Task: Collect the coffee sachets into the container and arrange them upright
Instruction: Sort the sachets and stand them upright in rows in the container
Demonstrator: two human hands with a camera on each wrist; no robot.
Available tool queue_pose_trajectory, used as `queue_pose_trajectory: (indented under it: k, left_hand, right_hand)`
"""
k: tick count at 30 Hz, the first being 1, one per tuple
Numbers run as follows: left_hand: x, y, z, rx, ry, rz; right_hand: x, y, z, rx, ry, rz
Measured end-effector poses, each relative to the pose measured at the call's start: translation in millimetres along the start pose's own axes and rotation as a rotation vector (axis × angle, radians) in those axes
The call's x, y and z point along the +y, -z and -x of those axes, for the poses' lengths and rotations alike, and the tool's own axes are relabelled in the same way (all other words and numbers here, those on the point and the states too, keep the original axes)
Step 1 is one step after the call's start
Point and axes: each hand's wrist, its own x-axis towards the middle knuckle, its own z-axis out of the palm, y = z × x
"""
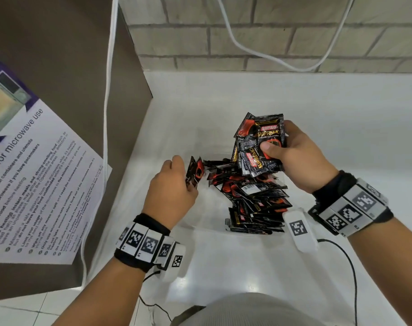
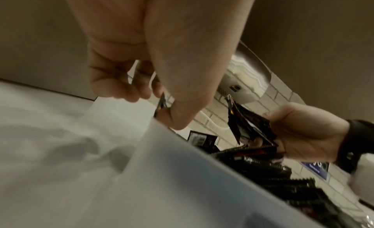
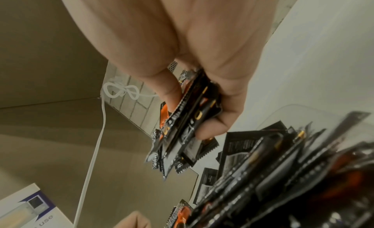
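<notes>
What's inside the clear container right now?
The clear container holds a heap of black-and-red coffee sachets, mostly leaning or flat, not upright. Its left part looks bare. The heap covers whatever lies beneath it, including the floor there.

The head view is bright and sharp under even overhead light, with soft glare on the white counter (image 1: 247, 267) and lines bowed at its edges. Both wrist views are dimmer, warm-tinted and motion-blurred, near surfaces out of focus.

Microwave notice (image 1: 35, 175), white cable (image 1: 108, 95), brick wall (image 1: 270, 31)
</notes>
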Motion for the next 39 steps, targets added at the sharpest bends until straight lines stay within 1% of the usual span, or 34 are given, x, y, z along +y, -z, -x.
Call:
queue_pose_trajectory:
  k: [4, 10, 14, 18, 19, 22, 27, 31, 36, 39]
  left_hand:
    - [0.2, 8.4, -10.6, 0.076, -0.024, 0.067]
    - [-4.1, 19.7, -28.7, 0.182, -0.165, 0.130]
    - [-6.1, 28.1, -35.4, 0.182, -0.141, 0.174]
    - [-7.0, 36.4, -35.4, 0.277, -0.094, 0.316]
    - [-7.6, 37.4, -35.2, 0.278, -0.098, 0.330]
    - [-8.0, 34.3, -32.4, 0.208, -0.110, 0.293]
    - [-2.2, 12.0, -25.9, 0.202, -0.041, 0.182]
    - [0.9, -3.1, -20.4, 0.135, 0.012, 0.103]
    - [5.0, -7.0, -19.5, 0.094, 0.016, 0.122]
    - [6.7, -6.1, -20.0, 0.099, 0.000, 0.140]
  right_hand:
    - [-0.6, 3.6, -0.6, 0.010, 0.012, -0.009]
    - [2.0, 8.1, 0.5, 0.013, 0.006, 0.010]
    - [3.1, 11.3, 2.2, 0.026, -0.003, 0.009]
    - [3.8, 13.3, 4.3, 0.024, 0.002, 0.019]
    - [3.7, 13.7, 4.5, 0.021, 0.004, 0.027]
    - [3.6, 13.1, 3.8, 0.018, 0.006, 0.016]
    - [2.4, 8.4, 3.4, 0.001, 0.011, -0.015]
    - [1.5, 5.8, 2.5, -0.007, 0.010, -0.039]
    - [3.5, 8.3, 3.2, -0.003, 0.007, -0.027]
    - [4.0, 9.1, 2.8, 0.002, 0.002, -0.018]
